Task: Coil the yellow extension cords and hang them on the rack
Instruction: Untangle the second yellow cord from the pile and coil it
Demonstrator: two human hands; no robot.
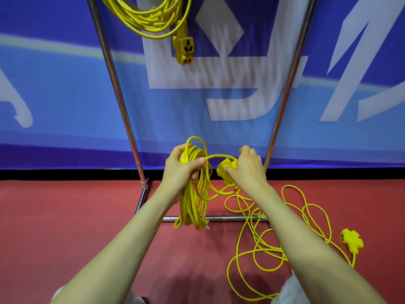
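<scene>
Between the rack's poles, your left hand grips a coiled cord near its top, while your right hand pinches its socket. Another coil hangs above. A loose cord sprawls on the floor at your right.

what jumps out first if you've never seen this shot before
Bright yellow against blue and red: at centre the left hand grips a coiled cord while the right hand holds its socket block. Another coil hangs at the top between the rack poles, and a loose cord sprawls on the red floor at lower right.
</scene>
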